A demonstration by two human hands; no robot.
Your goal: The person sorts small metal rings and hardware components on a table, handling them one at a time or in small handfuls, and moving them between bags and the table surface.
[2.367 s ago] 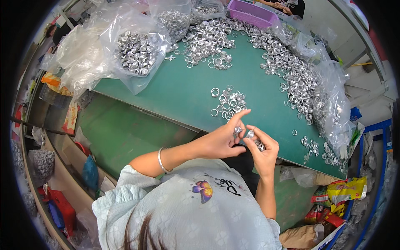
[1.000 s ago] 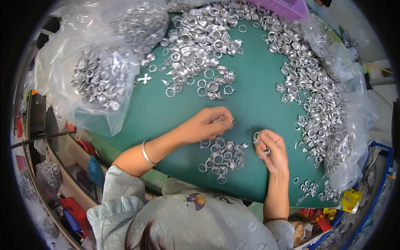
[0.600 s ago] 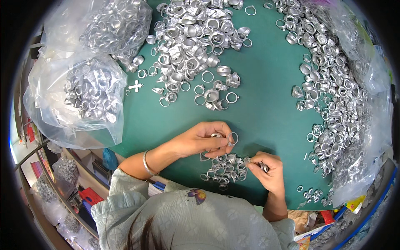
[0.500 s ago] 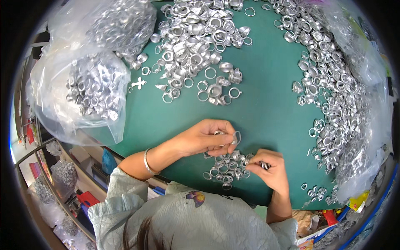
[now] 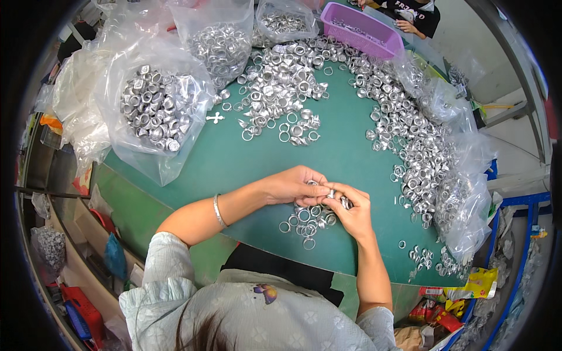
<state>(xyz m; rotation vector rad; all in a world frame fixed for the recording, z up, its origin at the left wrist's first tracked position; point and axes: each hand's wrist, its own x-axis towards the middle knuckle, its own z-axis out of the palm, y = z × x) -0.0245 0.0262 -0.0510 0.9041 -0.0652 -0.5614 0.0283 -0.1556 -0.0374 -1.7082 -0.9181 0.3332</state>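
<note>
My left hand [image 5: 293, 186] and my right hand [image 5: 355, 212] meet above the near part of the green table. Between their fingertips is a small silver-coloured ring [image 5: 331, 193], pinched from both sides and partly covered. More silver rings [image 5: 345, 203] show inside the curled fingers of my right hand. Whether my left palm holds others is hidden. Right below my hands lies a small loose pile of silver rings [image 5: 304, 215], its far side covered by my fingers.
A large heap of rings [image 5: 281, 82] lies farther back, beside a cross-shaped piece [image 5: 215, 117]. Another long heap [image 5: 421, 158] runs down the right. Clear plastic bags of rings [image 5: 155, 108] stand left. A purple basket [image 5: 362, 30] sits at the back, near another person [image 5: 413, 17].
My right hand has left the small pile and come up to my left hand at the ring. The view has shifted, bringing in the purple basket and the other person.
</note>
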